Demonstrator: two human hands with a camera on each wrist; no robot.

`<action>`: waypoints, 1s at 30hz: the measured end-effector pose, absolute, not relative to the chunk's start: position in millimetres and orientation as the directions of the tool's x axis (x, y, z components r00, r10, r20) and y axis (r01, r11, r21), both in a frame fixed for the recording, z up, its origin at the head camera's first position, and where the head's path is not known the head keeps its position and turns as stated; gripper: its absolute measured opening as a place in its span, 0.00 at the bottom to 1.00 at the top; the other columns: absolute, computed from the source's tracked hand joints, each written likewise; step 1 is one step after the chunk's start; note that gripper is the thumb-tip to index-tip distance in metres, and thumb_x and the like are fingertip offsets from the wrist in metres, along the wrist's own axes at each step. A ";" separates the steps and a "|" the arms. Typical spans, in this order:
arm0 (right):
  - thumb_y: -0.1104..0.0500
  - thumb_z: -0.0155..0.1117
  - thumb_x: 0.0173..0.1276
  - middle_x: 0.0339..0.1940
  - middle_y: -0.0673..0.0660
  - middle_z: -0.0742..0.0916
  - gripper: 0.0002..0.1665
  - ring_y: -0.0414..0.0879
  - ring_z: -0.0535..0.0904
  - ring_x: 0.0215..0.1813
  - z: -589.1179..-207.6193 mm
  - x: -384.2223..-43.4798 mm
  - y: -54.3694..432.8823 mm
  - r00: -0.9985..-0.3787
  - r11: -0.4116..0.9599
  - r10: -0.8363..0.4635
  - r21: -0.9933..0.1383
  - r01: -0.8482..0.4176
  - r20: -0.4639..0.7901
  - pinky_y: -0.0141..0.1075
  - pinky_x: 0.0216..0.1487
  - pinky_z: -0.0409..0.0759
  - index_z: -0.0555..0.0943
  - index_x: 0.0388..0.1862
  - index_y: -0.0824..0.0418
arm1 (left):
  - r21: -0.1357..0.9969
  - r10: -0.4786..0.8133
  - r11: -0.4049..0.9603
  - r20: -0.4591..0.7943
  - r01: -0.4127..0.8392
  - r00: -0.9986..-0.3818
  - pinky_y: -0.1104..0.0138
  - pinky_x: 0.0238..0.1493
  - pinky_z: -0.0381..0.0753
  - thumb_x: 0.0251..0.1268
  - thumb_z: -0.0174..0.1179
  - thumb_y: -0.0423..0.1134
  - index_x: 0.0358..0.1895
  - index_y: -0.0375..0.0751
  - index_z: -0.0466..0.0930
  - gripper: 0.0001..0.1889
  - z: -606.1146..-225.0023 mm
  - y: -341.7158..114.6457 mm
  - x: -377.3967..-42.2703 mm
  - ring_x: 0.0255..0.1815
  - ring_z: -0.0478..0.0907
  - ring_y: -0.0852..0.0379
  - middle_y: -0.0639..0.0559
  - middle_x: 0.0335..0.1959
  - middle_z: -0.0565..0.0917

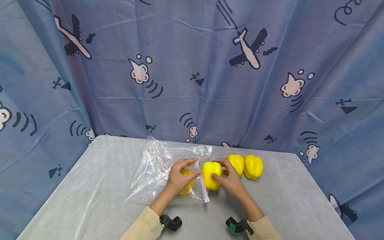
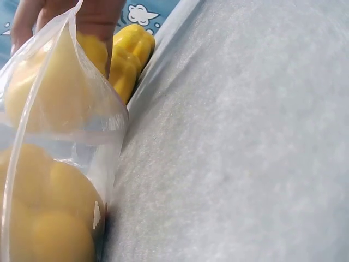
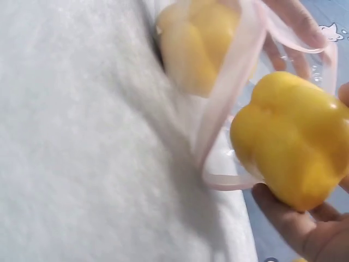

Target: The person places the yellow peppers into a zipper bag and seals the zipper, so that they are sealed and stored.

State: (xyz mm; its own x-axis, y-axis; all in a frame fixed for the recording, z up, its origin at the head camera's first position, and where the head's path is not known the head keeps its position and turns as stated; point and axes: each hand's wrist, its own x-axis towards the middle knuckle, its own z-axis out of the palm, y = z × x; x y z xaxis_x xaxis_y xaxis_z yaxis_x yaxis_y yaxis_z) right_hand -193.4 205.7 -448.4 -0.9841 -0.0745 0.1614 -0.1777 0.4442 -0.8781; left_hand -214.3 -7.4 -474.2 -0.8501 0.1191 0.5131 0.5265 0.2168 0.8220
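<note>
A yellow bell pepper is held in my right hand, thumb and fingers around it, at the mouth of a clear plastic bag with a pinkish zip strip. My left hand spreads its fingers and thumb at the bag's mouth, touching the plastic near the strip. Inside the bag lies another yellow pepper, partly covered by the left hand in the head view. In the left wrist view the bagged pepper shows through the plastic; the held one is behind the raised bag edge.
Two more yellow peppers stand side by side to the right, the nearer one partly behind my right hand, the farther one in full view. A grey-white cloth covers the table. A blue patterned curtain hangs behind it.
</note>
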 end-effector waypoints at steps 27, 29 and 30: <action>0.61 0.73 0.55 0.56 0.65 0.79 0.34 0.53 0.82 0.45 -468.5 -191.5 190.0 -0.992 0.430 -0.083 -0.894 -0.126 0.099 0.36 0.43 0.83 0.71 0.61 0.63 | 0.792 0.126 0.243 0.547 0.561 -0.827 0.62 0.50 0.80 0.50 0.73 0.45 0.50 0.55 0.84 0.20 -474.0 -6.8 -212.6 0.49 0.79 0.56 0.58 0.49 0.86; 0.63 0.73 0.55 0.56 0.65 0.78 0.35 0.54 0.83 0.45 -468.7 -190.9 189.5 -0.991 0.422 -0.078 -0.897 -0.132 0.109 0.38 0.46 0.83 0.70 0.60 0.65 | 0.785 0.132 0.239 0.557 0.572 -0.820 0.63 0.50 0.79 0.51 0.73 0.45 0.50 0.55 0.84 0.20 -473.5 -6.4 -212.7 0.48 0.78 0.56 0.57 0.48 0.86; 0.64 0.72 0.55 0.56 0.65 0.78 0.34 0.54 0.83 0.46 -468.1 -190.7 189.1 -0.991 0.414 -0.075 -0.900 -0.134 0.113 0.39 0.47 0.83 0.70 0.60 0.65 | 0.779 0.137 0.237 0.564 0.580 -0.814 0.64 0.50 0.79 0.51 0.73 0.45 0.50 0.55 0.84 0.20 -473.1 -6.1 -212.9 0.48 0.78 0.56 0.57 0.48 0.86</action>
State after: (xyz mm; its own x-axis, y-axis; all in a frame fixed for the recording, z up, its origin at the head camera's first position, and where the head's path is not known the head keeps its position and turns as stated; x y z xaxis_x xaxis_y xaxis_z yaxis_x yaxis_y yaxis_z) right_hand -190.7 189.1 -468.1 -0.9908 -0.0750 0.1125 -0.1336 0.4144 -0.9002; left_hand -212.9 -6.1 -473.1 -0.8140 0.1367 0.5645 0.5802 0.2371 0.7792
